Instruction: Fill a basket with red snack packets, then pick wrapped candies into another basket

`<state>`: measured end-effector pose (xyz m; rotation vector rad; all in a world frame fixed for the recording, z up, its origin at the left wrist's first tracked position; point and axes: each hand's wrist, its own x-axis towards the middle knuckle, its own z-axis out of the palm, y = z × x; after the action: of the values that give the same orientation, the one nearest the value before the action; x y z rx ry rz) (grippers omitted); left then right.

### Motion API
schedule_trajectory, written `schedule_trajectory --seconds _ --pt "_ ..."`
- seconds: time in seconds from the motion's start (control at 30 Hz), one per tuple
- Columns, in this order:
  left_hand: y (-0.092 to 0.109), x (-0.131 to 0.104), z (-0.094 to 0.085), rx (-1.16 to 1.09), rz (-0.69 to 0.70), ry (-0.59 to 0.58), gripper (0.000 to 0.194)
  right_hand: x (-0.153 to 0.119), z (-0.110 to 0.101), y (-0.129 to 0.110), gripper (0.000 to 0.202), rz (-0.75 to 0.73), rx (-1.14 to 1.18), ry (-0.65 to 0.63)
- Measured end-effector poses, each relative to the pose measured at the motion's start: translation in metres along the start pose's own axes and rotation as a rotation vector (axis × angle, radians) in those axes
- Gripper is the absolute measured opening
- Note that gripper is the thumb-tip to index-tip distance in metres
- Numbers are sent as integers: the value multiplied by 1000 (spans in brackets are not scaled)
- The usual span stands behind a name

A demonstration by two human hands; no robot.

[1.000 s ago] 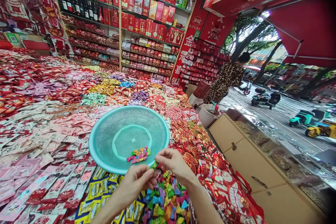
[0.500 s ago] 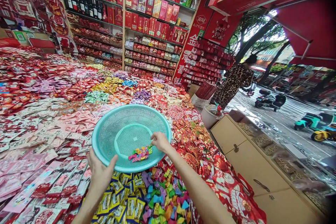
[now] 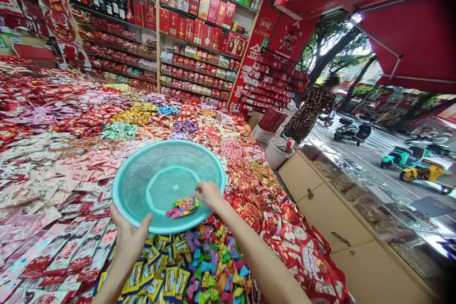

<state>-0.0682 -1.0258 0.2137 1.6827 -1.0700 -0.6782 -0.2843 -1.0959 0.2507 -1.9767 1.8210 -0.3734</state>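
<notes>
A round turquoise plastic basket (image 3: 140,159) with mesh sides is held tilted over the candy display. My left hand (image 3: 128,235) is closed on its near-left rim, thumb on top. Inside the basket, on its near side, lies a small heap of wrapped candies (image 3: 183,208) in pink, orange, yellow and green. My right hand (image 3: 210,195) reaches in over the right rim, its fingers pinched together just above the heap. What its fingertips hold, if anything, is hidden. Below the basket are loose bright twist-wrapped candies (image 3: 219,266) and yellow-and-blue candy packets (image 3: 160,273).
Red packaged sweets (image 3: 295,247) spread to the right, pink and white packets (image 3: 67,242) to the left. A beige cabinet (image 3: 317,204) with covered trays borders the right side. A person in a leopard-print dress (image 3: 306,111) stands beyond a white bucket (image 3: 278,154). Stocked shelves (image 3: 199,42) line the back.
The view has shifted slightly, so the scene sits further left. My left hand stays on the rim; my right hand remains pinched by the heap of candies, with little other movement.
</notes>
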Motion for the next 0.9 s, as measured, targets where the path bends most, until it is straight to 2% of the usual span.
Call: schedule_trajectory --seconds 0.07,0.17,0.27,0.33,0.4,0.5,0.57,0.73,0.9 --pt "-1 2 0 13 -28 -24 109 -14 -18 13 19 -33 70 128" --pt "-1 4 -1 32 -73 -54 108 -40 -42 47 27 -4 145 289" --pt "2 4 -2 73 -104 -70 108 -68 -49 89 30 75 164 335" --pt "6 3 -3 92 -109 -73 108 -85 -41 115 25 131 152 277" --pt "10 0 -5 97 -132 -69 107 -100 -24 134 15 187 131 163" --pt "13 -4 -5 98 -146 -55 106 -116 4 149 4 288 82 -25" --pt "13 -5 -4 88 -108 -32 105 -123 18 153 4 358 41 -109" --pt "13 -6 -3 63 -105 -23 105 -130 30 151 22 457 -20 -160" --pt "14 -7 -3 63 -102 -7 105 -130 34 150 25 466 44 -151"
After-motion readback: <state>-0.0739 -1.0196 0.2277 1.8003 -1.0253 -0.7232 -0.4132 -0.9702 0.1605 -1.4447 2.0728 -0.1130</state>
